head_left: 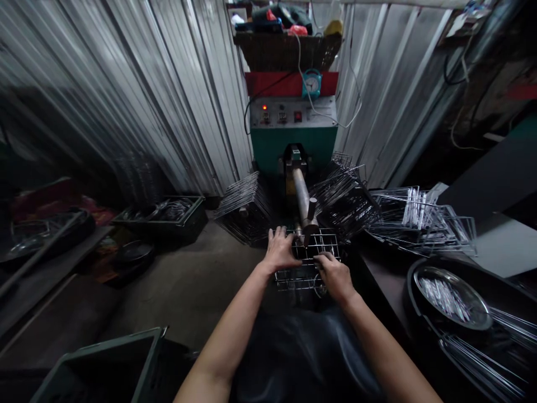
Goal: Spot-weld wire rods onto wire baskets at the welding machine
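Observation:
A wire rack [329,240] of thin metal rods lies under the welding head [309,225] of a spot welder. My left hand [280,251] holds the rack's left side, fingers reaching over the far corner and thumb pointing inward across the wires. On the right, my right hand [335,275] has its fingers curled and pinched at the rack's near right part; what lies between the fingertips is too small to make out. A small orange glint shows just below the welding tip. Part of a round wire ring [320,286] hangs below my right hand.
Stacked wire racks stand left [241,210] and right [348,204] of the green machine body [272,143]. At right, a metal bowl [482,322] of short rods sits in a black tub [413,299]. A green crate [157,341] stands at lower left; another crate [195,210] lies farther back.

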Demonstrator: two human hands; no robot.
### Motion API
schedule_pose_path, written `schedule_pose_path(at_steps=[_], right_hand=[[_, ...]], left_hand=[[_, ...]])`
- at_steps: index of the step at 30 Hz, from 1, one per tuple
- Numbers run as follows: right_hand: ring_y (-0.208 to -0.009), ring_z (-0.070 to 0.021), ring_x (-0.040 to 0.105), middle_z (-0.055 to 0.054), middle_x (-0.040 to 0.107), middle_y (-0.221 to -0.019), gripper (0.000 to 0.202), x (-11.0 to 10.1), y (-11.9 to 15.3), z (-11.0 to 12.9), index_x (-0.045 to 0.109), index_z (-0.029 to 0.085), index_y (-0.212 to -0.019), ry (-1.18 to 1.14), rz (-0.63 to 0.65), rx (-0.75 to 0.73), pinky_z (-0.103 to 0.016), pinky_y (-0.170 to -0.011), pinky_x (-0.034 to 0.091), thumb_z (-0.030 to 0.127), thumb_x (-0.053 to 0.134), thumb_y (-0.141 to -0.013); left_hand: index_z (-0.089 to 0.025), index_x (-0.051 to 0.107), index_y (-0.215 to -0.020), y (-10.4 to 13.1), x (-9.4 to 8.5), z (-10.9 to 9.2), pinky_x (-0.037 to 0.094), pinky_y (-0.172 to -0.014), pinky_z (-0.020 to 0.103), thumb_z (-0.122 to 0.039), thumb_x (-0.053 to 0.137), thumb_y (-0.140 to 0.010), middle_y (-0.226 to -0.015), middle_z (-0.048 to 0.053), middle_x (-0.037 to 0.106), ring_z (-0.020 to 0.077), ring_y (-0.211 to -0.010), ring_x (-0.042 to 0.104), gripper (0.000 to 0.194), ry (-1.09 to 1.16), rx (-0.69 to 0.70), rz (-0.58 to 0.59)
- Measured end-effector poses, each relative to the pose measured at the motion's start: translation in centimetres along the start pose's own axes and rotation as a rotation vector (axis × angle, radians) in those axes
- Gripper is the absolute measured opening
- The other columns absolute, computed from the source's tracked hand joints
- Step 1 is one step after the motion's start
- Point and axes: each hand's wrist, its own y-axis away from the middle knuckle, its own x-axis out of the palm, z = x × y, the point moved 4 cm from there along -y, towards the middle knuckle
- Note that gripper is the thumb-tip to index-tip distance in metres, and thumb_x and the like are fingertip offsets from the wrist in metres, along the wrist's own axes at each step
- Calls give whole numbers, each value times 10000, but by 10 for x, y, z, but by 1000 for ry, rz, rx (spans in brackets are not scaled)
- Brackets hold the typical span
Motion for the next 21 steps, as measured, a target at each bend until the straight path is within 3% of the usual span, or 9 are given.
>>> schedule_pose_path(at_steps=[3,15,18,21], right_hand=[[-742,-138,633,-53,622,-1068,249,-1,-4,-7,635,218,-993,36,-4,31,-219,-605,458,147,445,-849],[-735,-144,625,-68,606,-1087,269,5,-35,-13,619,205,-1031,72,-27,17,-225,-596,429,147,426,-853],[-704,-137,616,-71,616,-1050,235,4,-39,-14,634,194,-960,-21,-64,29,-222,-591,425,160,431,-848],[-775,-157,604,-76,622,-975,191,2,-28,-22,622,178,-914,-300,-189,63,-242,-672,452,264,468,-839]], left_hand=[[-186,528,-1152,-6,2,2,149,-1048,546,-466,743,-460,-1321,180,377,383,-1264,284,777,15,4,-14],[-216,543,-1130,-33,8,19,179,-1042,544,-456,740,-458,-1269,145,415,349,-1246,308,741,88,-16,-31],[-214,552,-1113,-35,10,19,191,-1035,547,-476,740,-459,-1236,145,435,346,-1225,332,729,73,-3,-49],[-211,556,-1109,-37,8,17,179,-1034,559,-506,741,-462,-1243,152,436,354,-1230,327,735,70,3,-28]])
